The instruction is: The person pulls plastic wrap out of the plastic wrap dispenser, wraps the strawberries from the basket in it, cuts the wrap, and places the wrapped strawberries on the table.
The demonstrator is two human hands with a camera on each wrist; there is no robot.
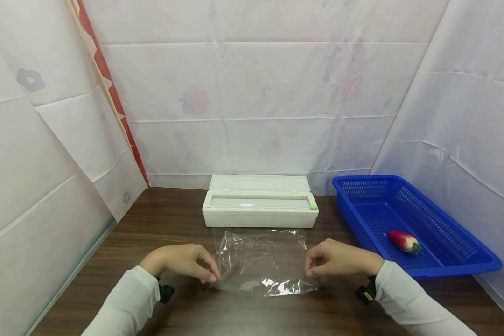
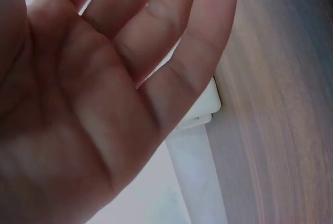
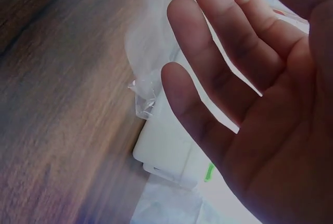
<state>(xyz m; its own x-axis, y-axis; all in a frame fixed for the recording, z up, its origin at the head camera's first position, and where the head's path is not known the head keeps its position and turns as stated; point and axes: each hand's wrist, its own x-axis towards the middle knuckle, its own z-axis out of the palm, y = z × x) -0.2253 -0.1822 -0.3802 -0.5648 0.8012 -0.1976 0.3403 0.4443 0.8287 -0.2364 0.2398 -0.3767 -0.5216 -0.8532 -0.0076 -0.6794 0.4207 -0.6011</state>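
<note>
A sheet of clear plastic film (image 1: 256, 266) stretches from the front of a white cling film dispenser box (image 1: 260, 218) toward me in the head view. Its lid (image 1: 260, 182) stands raised at the back. At the sheet's near left corner my left hand (image 1: 188, 262) pinches the edge between thumb and forefinger. My right hand (image 1: 340, 258) pinches the near right side in the same way. In the right wrist view, a crumpled film edge (image 3: 145, 99) hangs beside the fingers of my right hand (image 3: 260, 73). The left palm (image 2: 88, 109) hides the film in the left wrist view.
On the right stands a blue plastic basket (image 1: 347, 217), holding a red-and-white radish (image 1: 404, 241) with a greenish end. A small green tab (image 1: 313, 207) marks the box's right end. Pale patterned sheets (image 1: 252, 93) wall in the dark wooden table (image 1: 168, 214).
</note>
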